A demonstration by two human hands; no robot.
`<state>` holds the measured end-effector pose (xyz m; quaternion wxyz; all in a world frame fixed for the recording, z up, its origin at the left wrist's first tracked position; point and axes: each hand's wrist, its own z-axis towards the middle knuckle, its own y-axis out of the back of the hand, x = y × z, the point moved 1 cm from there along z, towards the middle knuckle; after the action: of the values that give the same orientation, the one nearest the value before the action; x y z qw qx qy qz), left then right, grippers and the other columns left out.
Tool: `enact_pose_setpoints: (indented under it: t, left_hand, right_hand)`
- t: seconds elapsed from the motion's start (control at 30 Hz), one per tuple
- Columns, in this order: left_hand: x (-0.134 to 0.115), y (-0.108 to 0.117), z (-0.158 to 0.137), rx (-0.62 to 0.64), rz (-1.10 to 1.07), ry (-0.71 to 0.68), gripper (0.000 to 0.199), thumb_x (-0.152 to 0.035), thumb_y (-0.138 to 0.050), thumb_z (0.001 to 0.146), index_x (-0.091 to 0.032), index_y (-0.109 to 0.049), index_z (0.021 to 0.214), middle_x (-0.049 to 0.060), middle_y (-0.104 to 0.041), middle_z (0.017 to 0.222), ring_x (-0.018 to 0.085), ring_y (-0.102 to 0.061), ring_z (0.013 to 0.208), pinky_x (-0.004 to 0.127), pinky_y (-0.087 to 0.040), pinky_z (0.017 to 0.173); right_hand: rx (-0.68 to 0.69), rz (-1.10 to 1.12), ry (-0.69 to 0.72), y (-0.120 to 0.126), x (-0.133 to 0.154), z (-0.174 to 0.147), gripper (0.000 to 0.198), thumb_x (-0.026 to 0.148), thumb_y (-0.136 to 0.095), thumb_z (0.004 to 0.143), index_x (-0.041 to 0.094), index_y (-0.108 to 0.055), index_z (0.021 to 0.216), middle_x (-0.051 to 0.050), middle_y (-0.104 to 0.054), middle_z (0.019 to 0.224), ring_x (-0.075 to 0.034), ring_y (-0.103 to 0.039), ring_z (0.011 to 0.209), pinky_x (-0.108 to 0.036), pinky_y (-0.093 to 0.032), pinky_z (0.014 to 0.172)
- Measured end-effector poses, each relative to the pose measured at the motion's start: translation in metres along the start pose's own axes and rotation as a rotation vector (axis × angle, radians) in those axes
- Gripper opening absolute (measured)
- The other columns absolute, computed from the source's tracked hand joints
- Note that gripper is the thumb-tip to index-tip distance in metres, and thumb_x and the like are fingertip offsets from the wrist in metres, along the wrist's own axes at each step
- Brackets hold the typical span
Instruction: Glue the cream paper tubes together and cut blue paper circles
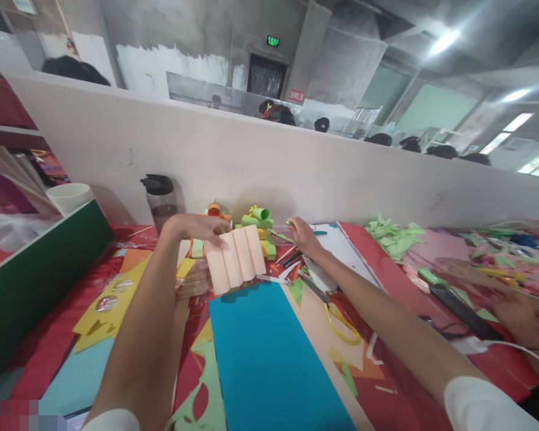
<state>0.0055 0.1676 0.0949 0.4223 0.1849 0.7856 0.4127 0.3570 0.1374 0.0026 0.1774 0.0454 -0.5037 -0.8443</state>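
Near the top centre of the frame, a green exit sign [272, 41] is mounted above a dark doorway [266, 76]. Its lower line reads "EXIT" in capital letters; the line over it is in Chinese characters, too small to read with certainty. Lower and slightly to the right, a red sign [296, 96] bears a single row of white Chinese characters, too blurred to make out fully.

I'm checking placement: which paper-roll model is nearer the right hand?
The green-yellow paper-roll model; the orange-topped one sits left, partly behind the left hand.
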Motion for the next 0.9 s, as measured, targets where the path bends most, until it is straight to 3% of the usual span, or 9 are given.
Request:
enact_pose_setpoints:
  t: [0.23, 0.47, 0.63, 0.73, 0.9]
  left_hand:
    - [0.006, -0.001, 0.003, 0.014, -0.015, 0.007, 0.053, -0.057, -0.063, 0.076, -0.019, -0.056, 0.111, 0.008, -0.063, 0.115, 0.025, -0.058, 0.101, 0.028, -0.042, 0.076]
    - [0.007, -0.002, 0.002, 0.036, -0.043, 0.016, 0.054, -0.057, -0.063, 0.074, -0.019, -0.058, 0.112, 0.007, -0.065, 0.111, 0.023, -0.059, 0.096, 0.027, -0.043, 0.074]
    - [0.016, -0.004, 0.006, 0.073, -0.052, 0.032, 0.057, -0.058, -0.064, 0.075, -0.018, -0.058, 0.115, 0.008, -0.066, 0.112, 0.024, -0.061, 0.098, 0.027, -0.044, 0.075]
    - [0.017, -0.005, 0.008, 0.075, -0.082, 0.012, 0.054, -0.056, -0.065, 0.075, -0.018, -0.059, 0.113, 0.008, -0.066, 0.112, 0.025, -0.061, 0.1, 0.028, -0.044, 0.077]
    - [0.016, -0.006, 0.008, 0.082, -0.095, -0.014, 0.046, -0.052, -0.065, 0.076, -0.018, -0.06, 0.107, 0.007, -0.066, 0.11, 0.024, -0.06, 0.096, 0.028, -0.043, 0.075]
  right_hand:
    - [-0.029, 0.022, -0.046, 0.012, 0.007, 0.001, 0.038, 0.034, -0.024, 0.106, 0.02, -0.058, 0.111, -0.013, -0.068, 0.102, -0.026, -0.061, 0.096, -0.034, -0.045, 0.085]
    - [0.161, 0.034, 0.117, 0.025, 0.047, -0.022, 0.03, 0.039, -0.04, 0.103, 0.024, -0.064, 0.095, -0.005, -0.072, 0.087, -0.022, -0.064, 0.081, -0.027, -0.04, 0.069]
    - [0.421, 0.053, 0.284, 0.026, 0.084, -0.06, 0.031, 0.039, -0.04, 0.105, 0.023, -0.066, 0.099, -0.004, -0.072, 0.085, -0.019, -0.064, 0.075, -0.025, -0.034, 0.059]
    - [0.531, 0.021, 0.416, 0.025, 0.111, -0.082, 0.03, 0.04, -0.04, 0.106, 0.024, -0.065, 0.111, -0.005, -0.072, 0.099, -0.018, -0.065, 0.076, -0.025, -0.033, 0.057]
    - [0.589, 0.059, 0.399, 0.021, 0.146, -0.096, 0.031, 0.044, -0.041, 0.106, 0.027, -0.066, 0.11, -0.006, -0.062, 0.128, -0.017, -0.065, 0.079, -0.026, -0.039, 0.06]
